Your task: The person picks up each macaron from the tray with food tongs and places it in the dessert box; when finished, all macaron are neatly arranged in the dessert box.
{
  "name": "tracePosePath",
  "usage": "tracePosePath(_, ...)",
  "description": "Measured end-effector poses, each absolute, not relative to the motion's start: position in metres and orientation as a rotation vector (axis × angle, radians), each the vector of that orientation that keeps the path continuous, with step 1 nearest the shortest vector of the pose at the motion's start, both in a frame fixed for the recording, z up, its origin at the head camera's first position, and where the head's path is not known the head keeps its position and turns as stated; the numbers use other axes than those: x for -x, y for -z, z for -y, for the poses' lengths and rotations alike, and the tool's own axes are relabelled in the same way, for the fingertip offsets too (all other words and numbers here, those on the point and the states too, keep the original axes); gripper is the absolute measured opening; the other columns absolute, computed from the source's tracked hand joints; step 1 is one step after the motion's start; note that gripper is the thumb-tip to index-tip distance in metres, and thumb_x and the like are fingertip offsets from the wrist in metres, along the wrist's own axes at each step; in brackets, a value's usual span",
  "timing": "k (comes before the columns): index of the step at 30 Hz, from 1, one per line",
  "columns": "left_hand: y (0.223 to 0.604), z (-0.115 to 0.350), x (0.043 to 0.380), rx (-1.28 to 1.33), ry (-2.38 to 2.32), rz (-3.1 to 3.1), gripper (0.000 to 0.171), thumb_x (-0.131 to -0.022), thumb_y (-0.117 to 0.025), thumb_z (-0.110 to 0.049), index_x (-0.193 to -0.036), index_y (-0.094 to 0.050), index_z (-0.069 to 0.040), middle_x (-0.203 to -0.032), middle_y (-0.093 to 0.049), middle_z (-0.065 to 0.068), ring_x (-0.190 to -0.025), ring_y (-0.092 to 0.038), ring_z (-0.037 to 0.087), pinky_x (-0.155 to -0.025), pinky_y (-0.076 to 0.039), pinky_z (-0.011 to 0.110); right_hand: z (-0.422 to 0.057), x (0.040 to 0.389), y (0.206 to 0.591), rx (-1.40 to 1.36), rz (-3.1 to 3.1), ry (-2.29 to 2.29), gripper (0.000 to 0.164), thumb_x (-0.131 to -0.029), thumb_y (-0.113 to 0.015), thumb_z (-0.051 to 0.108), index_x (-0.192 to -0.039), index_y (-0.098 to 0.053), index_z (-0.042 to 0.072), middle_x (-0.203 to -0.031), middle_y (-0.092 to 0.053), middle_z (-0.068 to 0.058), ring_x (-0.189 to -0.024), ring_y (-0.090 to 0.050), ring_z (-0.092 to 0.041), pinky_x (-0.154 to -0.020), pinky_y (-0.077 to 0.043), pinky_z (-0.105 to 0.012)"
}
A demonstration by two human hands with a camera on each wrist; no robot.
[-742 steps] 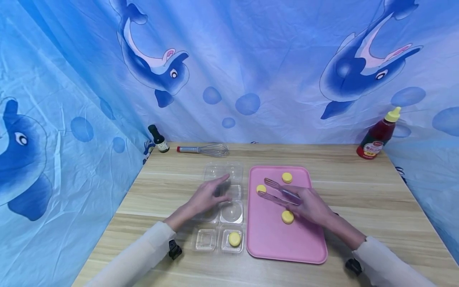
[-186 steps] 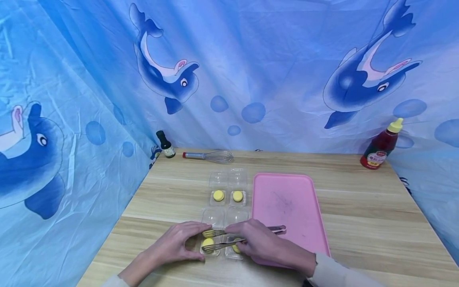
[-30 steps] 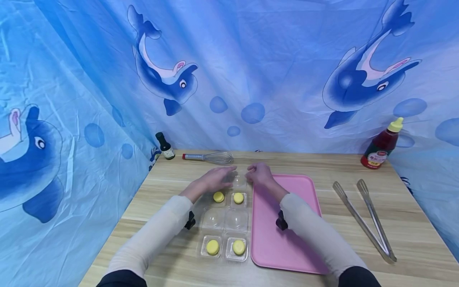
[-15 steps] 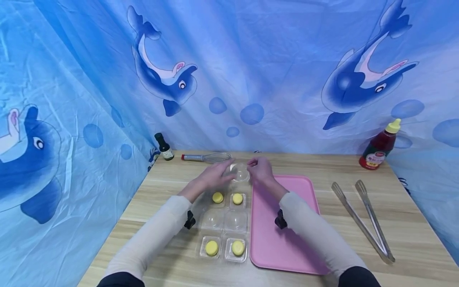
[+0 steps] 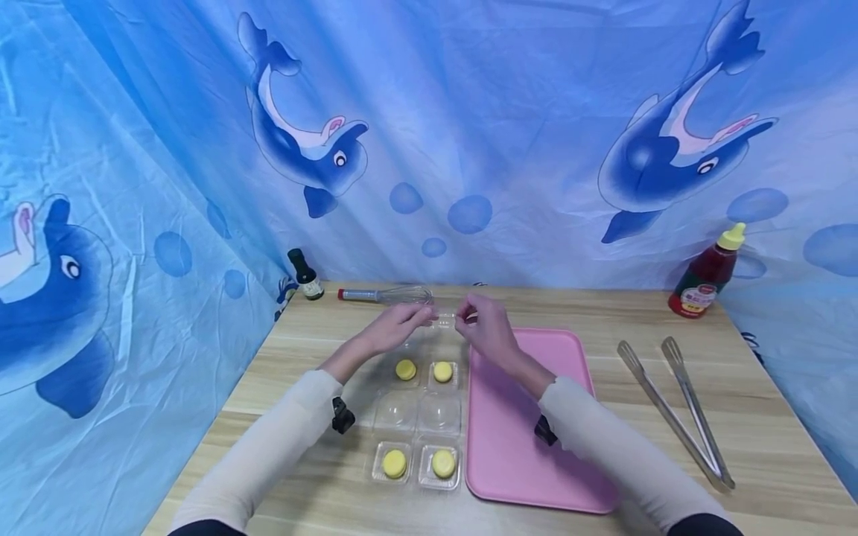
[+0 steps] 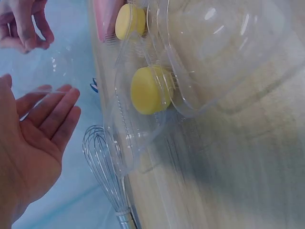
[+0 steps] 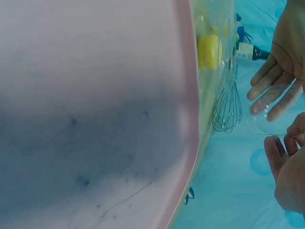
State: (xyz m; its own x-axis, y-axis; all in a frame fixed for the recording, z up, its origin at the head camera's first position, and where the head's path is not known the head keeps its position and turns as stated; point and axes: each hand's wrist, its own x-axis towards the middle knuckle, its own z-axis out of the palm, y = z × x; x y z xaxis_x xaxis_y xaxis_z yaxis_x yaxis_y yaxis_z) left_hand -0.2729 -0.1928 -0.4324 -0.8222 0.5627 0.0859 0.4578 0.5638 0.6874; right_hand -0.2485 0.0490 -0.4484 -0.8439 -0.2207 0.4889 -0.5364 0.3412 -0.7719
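Observation:
My right hand [image 5: 492, 331] pinches the edge of a clear plastic lid [image 7: 274, 112], raised behind the far right box. My left hand [image 5: 392, 327] is at the lid's other side, its fingers nearly straight and fingertips at the edge in the left wrist view. Below the hands, a yellow macaron [image 5: 442, 371] sits in the far right clear box and another macaron [image 5: 405, 369] in the far left one. Nearer me, two more boxes hold a macaron [image 5: 394, 464] and a macaron [image 5: 443, 464], their lids [image 5: 439, 412] laid back flat.
A pink tray [image 5: 529, 447] lies right of the boxes, under my right forearm. Metal tongs [image 5: 697, 417] rest spread on the table farther right. At the back are a whisk [image 5: 385, 295], a small dark bottle [image 5: 304, 275] and a red sauce bottle [image 5: 704, 275].
Since the oldest frame, the macarons have moved from tray to boxes and the tongs from my right hand to the table. Within the last second, the far right lid has been lifted.

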Motion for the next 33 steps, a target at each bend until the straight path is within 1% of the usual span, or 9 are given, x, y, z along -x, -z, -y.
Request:
tracePosePath(4, 0.431, 0.199, 0.268, -0.901, -1.134, -2.532, 0.051, -0.115, -0.049, -0.036, -0.152, -0.055, -0.002, -0.142, -0.068, 0.012, -0.126, -0.067, 0.026, -0.112, -0.052, 0.044, -0.052, 0.24, 0.45, -0.81, 2.243, -1.359, 0.025, -0.082, -0.071, -0.02, -0.086, -0.062, 0.003, -0.089, -0.07, -0.008, -0.085, -0.073, -0.024, -0.078, -0.065, -0.023)
tracePosePath(9, 0.43, 0.203, 0.259, -0.882, -1.175, -2.399, 0.056, -0.11, -0.06, -0.032, -0.154, -0.051, 0.0, -0.149, -0.061, 0.019, -0.134, -0.062, 0.028, -0.114, -0.051, 0.042, -0.056, 0.225, 0.452, -0.919, 2.205, -1.233, 0.028, -0.08, -0.073, -0.019, -0.086, -0.06, 0.005, -0.09, -0.068, -0.005, -0.087, -0.072, -0.023, -0.077, -0.066, -0.027)
tracePosePath(14, 0.432, 0.205, 0.249, -0.826, -1.226, -2.336, 0.059, -0.105, -0.07, -0.028, -0.153, -0.052, 0.0, -0.146, -0.063, 0.018, -0.132, -0.063, 0.028, -0.114, -0.051, 0.039, -0.059, 0.212, 0.451, -0.981, 2.291, -1.218, 0.027, -0.083, -0.078, -0.014, -0.09, -0.062, 0.008, -0.094, -0.067, -0.003, -0.093, -0.071, -0.022, -0.085, -0.065, -0.031)
tracePosePath(16, 0.435, 0.206, 0.245, -0.833, -1.208, -2.368, 0.062, -0.101, -0.074, -0.028, -0.153, -0.053, -0.001, -0.146, -0.064, 0.013, -0.132, -0.062, 0.026, -0.114, -0.05, 0.039, -0.06, 0.208, 0.451, -1.007, 2.343, -1.221, 0.027, -0.083, -0.082, -0.009, -0.095, -0.065, 0.008, -0.099, -0.068, -0.003, -0.097, -0.07, -0.024, -0.088, -0.065, -0.037)
tracePosePath(18, 0.438, 0.207, 0.24, -0.867, -1.196, -2.402, 0.064, -0.099, -0.078, -0.028, -0.152, -0.054, -0.001, -0.147, -0.063, 0.012, -0.133, -0.061, 0.027, -0.116, -0.049, 0.042, -0.063, 0.205, 0.451, -1.022, 2.415, -1.244, 0.028, -0.084, -0.086, -0.002, -0.104, -0.067, 0.005, -0.106, -0.069, -0.006, -0.102, -0.069, -0.027, -0.092, -0.063, -0.044)
tracePosePath(22, 0.446, 0.21, 0.231, -0.946, -1.13, -2.513, 0.068, -0.094, -0.084, -0.027, -0.151, -0.056, -0.003, -0.148, -0.063, 0.01, -0.135, -0.06, 0.027, -0.118, -0.046, 0.05, -0.068, 0.2, 0.45, -1.0, 2.633, -1.268, 0.049, -0.089, -0.088, 0.019, -0.13, -0.065, 0.005, -0.129, -0.068, -0.01, -0.117, -0.066, -0.033, -0.102, -0.058, -0.05)
tracePosePath(25, 0.45, 0.209, 0.225, -0.993, -1.048, -2.617, 0.068, -0.092, -0.086, -0.028, -0.15, -0.059, -0.006, -0.146, -0.065, 0.008, -0.134, -0.06, 0.025, -0.118, -0.045, 0.053, -0.069, 0.199, 0.451, -0.974, 2.767, -1.248, 0.064, -0.091, -0.086, 0.027, -0.145, -0.058, 0.005, -0.145, -0.062, -0.014, -0.127, -0.063, -0.035, -0.109, -0.053, -0.052)
tracePosePath(28, 0.453, 0.206, 0.22, -1.033, -0.97, -2.693, 0.068, -0.09, -0.087, -0.029, -0.148, -0.06, -0.006, -0.145, -0.065, 0.008, -0.134, -0.06, 0.026, -0.118, -0.044, 0.053, -0.067, 0.199, 0.455, -0.977, 2.818, -1.23, 0.071, -0.092, -0.086, 0.024, -0.151, -0.053, 0.001, -0.151, -0.058, -0.017, -0.131, -0.061, -0.036, -0.115, -0.049, -0.053)
tracePosePath(33, 0.458, 0.205, 0.219, -1.095, -0.82, -2.748, 0.07, -0.092, -0.085, -0.038, -0.15, -0.059, -0.009, -0.149, -0.062, 0.008, -0.137, -0.059, 0.027, -0.119, -0.044, 0.052, -0.063, 0.2, 0.461, -0.975, 2.839, -1.19, 0.072, -0.088, -0.088, 0.016, -0.149, -0.054, -0.003, -0.148, -0.06, -0.021, -0.13, -0.062, -0.038, -0.115, -0.05, -0.051)
